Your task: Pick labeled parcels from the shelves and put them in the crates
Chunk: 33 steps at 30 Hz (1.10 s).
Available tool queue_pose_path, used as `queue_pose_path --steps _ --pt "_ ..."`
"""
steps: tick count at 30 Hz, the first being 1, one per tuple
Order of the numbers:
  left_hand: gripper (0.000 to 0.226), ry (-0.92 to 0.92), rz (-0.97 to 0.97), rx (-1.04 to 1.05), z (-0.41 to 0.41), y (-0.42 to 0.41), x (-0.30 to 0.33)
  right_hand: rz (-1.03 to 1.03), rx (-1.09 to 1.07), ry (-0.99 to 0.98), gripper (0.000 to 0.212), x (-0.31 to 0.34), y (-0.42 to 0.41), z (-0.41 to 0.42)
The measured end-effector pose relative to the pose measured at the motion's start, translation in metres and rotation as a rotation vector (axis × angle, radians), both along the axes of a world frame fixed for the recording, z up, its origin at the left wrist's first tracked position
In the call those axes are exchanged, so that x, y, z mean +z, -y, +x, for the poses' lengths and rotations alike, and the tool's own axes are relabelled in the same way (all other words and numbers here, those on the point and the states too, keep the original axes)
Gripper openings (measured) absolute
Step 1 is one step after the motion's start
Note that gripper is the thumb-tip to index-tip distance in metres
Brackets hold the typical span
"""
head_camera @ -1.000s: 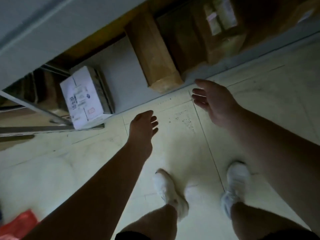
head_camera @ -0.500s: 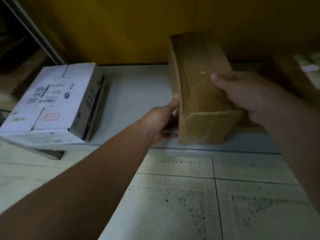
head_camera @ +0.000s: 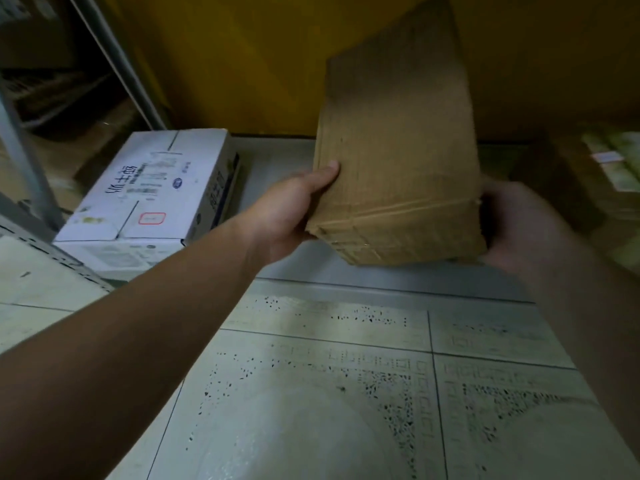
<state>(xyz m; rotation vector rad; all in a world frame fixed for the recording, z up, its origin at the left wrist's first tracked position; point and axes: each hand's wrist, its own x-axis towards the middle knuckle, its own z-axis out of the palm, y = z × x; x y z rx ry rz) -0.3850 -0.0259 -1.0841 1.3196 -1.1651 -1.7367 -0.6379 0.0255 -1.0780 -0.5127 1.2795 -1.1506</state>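
My left hand [head_camera: 287, 213] grips the near left corner of the brown parcel [head_camera: 398, 157], thumb pressed on its top face, the fingers hidden underneath. My right hand [head_camera: 519, 223] clasps the near right edge; it is blurred and in shadow, so I cannot make out each finger. The parcel is tilted, its far end raised toward the yellow back wall [head_camera: 242, 64], its near end just above the front edge of the grey shelf [head_camera: 277, 150]. I see no label on the faces turned toward me. To the left, a white box [head_camera: 152, 192] with printed text lies flat on the shelf. At the far right another package [head_camera: 602, 174] sits in the dark, cut off by the frame. Speckled floor tiles [head_camera: 329, 393] lie below.
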Motion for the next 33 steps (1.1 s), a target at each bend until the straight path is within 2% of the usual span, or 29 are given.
queue_pose_path --steps 2,4,5,6,7,9,10,11,12,14,15,16,17,18,19,21,22,23,25,27,30,32,33 --pt "0.048 -0.014 -0.048 -0.016 0.003 -0.001 0.001 -0.033 0.003 -0.031 0.026 0.011 0.0 0.006" --pt "0.06 -0.021 -0.045 0.059 -0.001 -0.003 0.005 -0.087 0.023 -0.132 0.038 0.023 -0.001 0.014" --pt "0.052 -0.059 -0.034 0.065 -0.005 -0.002 0.006 -0.115 0.04 -0.146 0.048 0.03 -0.005 0.019" --pt "0.049 -0.166 0.013 0.051 -0.005 -0.002 0.008 -0.151 0.057 -0.162 0.056 0.032 -0.008 0.023" --pt "0.063 -0.298 0.076 0.04 -0.003 -0.005 0.005 -0.192 0.097 -0.206 0.059 0.032 -0.01 0.026" --pt "0.087 -0.543 0.165 -0.004 0.002 -0.009 -0.001 -0.277 0.205 -0.428 0.041 0.034 -0.015 0.034" --pt "0.087 -0.641 0.169 -0.058 0.005 -0.008 -0.006 -0.317 0.229 -0.567 0.034 0.035 -0.015 0.037" --pt "0.081 -0.708 0.156 -0.099 0.009 -0.006 -0.01 -0.325 0.228 -0.688 0.041 0.035 -0.014 0.04" --pt "0.071 -0.725 0.133 -0.116 0.012 -0.002 -0.014 -0.294 0.214 -0.755 0.064 0.035 -0.012 0.041" --pt "0.055 -0.717 0.123 -0.112 0.016 0.003 -0.015 -0.197 0.152 -0.745 0.125 0.037 -0.004 0.038" --pt "0.036 -0.693 0.116 -0.115 0.018 0.006 -0.019 -0.172 0.113 -0.724 0.146 0.038 -0.001 0.035" --pt "0.025 -0.67 0.113 -0.123 0.022 0.006 -0.022 -0.156 0.073 -0.715 0.155 0.036 0.002 0.03" --pt "0.023 -0.63 0.114 -0.102 0.025 0.006 -0.025 -0.145 0.029 -0.707 0.154 0.034 0.004 0.026" --pt "0.018 -0.605 0.116 -0.092 0.028 0.005 -0.028 -0.144 -0.012 -0.674 0.145 0.034 0.005 0.024" --pt "0.023 -0.586 0.117 -0.087 0.032 0.004 -0.03 -0.161 -0.049 -0.592 0.13 0.033 0.006 0.022" --pt "0.042 -0.478 0.07 -0.082 0.036 0.004 -0.036 -0.244 -0.086 -0.302 0.08 0.029 0.009 0.02" --pt "0.039 -0.419 0.031 -0.055 0.037 0.004 -0.038 -0.27 -0.072 -0.202 0.055 0.027 0.01 0.02" --pt "0.032 -0.343 0.015 -0.023 0.038 0.006 -0.041 -0.277 -0.039 -0.159 0.042 0.025 0.01 0.023" --pt "0.027 -0.187 0.01 0.057 0.034 0.008 -0.044 -0.252 0.033 -0.129 0.034 0.016 0.009 0.029" --pt "0.03 -0.135 0.022 0.131 0.025 0.006 -0.046 -0.25 0.099 -0.123 0.023 0.01 0.007 0.033" --pt "0.043 -0.273 0.118 0.188 0.012 -0.003 -0.041 -0.184 0.114 -0.051 0.016 0.003 0.004 0.042" --pt "0.065 -0.374 0.17 0.163 0.01 -0.009 -0.037 -0.139 0.114 -0.01 0.024 -0.008 0.007 0.046" --pt "0.068 -0.39 0.162 0.157 0.011 -0.011 -0.036 -0.128 0.118 0.006 0.028 -0.015 0.01 0.049"
